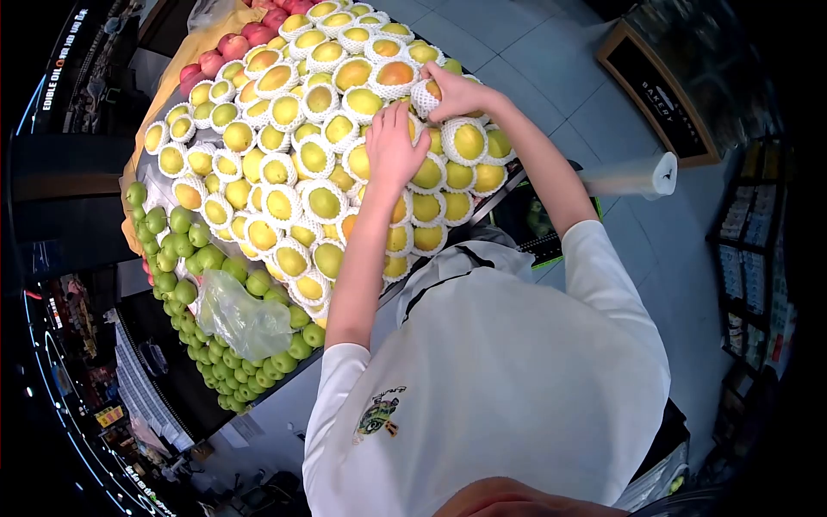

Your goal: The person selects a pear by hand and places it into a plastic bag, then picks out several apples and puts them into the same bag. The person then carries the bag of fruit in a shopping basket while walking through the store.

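My right hand point(454, 93) reaches in from the right, fingers and thumb closed round a yellow fruit point(422, 98) in a white foam net. Close beside it, my left hand point(394, 148) curves over a yellow fruit point(414, 128) in the pile, thumb on one side and fingers on the other; much of that fruit is hidden. Both hands are at the right part of a sloping heap of yellow, mango-like fruits, most in foam nets, such as the netted fruit point(324, 203). Some, like the fruit point(395, 73), have an orange blush.
Green apples point(209, 257) fill the near left of the stand, with a clear plastic bag point(244, 316) lying on them. Red apples point(233, 46) sit at the far end. Right of the stand are a roll of plastic bags point(633, 177) and a bakery sign point(659, 93) on the tiled floor.
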Action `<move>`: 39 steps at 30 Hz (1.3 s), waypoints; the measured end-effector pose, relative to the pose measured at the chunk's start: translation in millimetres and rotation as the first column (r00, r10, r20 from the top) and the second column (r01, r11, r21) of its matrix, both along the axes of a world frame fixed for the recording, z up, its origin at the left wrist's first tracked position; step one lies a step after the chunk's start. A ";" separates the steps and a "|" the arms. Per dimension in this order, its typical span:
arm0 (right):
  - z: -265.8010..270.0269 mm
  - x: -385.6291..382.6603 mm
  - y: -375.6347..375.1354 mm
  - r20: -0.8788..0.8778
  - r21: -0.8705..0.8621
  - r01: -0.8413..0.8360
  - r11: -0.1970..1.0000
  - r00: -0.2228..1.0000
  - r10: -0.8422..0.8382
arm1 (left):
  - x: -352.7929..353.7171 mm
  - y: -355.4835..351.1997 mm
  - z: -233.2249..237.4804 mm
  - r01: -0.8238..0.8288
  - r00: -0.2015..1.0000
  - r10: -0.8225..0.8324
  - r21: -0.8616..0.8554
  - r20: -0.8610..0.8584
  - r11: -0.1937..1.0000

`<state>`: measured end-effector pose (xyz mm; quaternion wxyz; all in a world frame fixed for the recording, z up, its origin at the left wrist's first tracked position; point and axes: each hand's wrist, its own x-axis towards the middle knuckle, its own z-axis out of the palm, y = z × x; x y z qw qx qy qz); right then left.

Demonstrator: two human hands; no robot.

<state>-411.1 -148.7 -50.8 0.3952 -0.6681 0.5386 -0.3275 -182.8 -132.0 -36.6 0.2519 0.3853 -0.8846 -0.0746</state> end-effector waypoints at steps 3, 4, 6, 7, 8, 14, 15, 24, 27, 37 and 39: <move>-2.5 -11.0 -1.0 0.102 0.035 0.040 0.999 0.994 -0.044 | -4.3 -16.9 -12.8 0.027 0.974 -0.007 -0.089 0.224 0.996; -3.9 -13.5 -0.9 0.118 -0.050 0.060 0.997 0.992 -0.054 | -4.0 -16.0 -8.4 0.010 0.968 -0.005 -0.018 0.252 1.000; 7.1 -17.7 3.1 0.089 -0.084 0.084 0.993 0.993 -0.077 | -3.0 -15.2 0.8 -0.008 0.959 -0.007 0.053 0.282 0.999; 13.2 -16.0 5.8 0.055 -0.116 0.103 0.988 0.994 -0.097 | -0.5 -13.9 3.4 -0.019 0.958 -0.004 0.078 0.287 0.997; 11.3 -11.4 5.0 0.060 -0.112 0.101 0.988 0.994 -0.095 | 1.4 -12.2 4.7 -0.033 0.956 0.001 0.104 0.293 0.994; 3.8 29.8 1.0 -0.572 -0.198 -0.084 0.977 0.819 -0.045 | -0.2 -12.9 -2.0 -0.129 0.969 0.088 0.170 0.229 0.977; 5.1 32.1 1.1 -0.570 -0.201 -0.088 0.976 0.820 -0.044 | -0.9 -12.5 -0.9 -0.133 0.969 0.093 0.166 0.231 0.977; -1.1 6.1 18.0 -0.231 -0.177 -0.052 0.983 0.973 0.010 | -5.2 -14.9 -11.8 -0.102 0.974 0.068 0.152 0.218 0.983; -8.9 -12.0 23.1 -0.119 -0.189 0.055 0.980 0.990 -0.079 | -7.2 -17.1 -12.0 -0.041 0.991 0.037 0.031 0.129 0.999; -32.5 -11.2 25.3 -0.115 -0.259 0.154 0.953 0.975 -0.188 | -27.5 -13.4 -15.1 -0.058 0.988 0.062 -0.026 0.143 0.998; -19.5 -12.6 18.6 -0.067 0.006 0.261 0.965 0.963 -0.260 | -28.7 -11.7 -11.0 -0.075 0.975 0.079 -0.028 0.207 0.997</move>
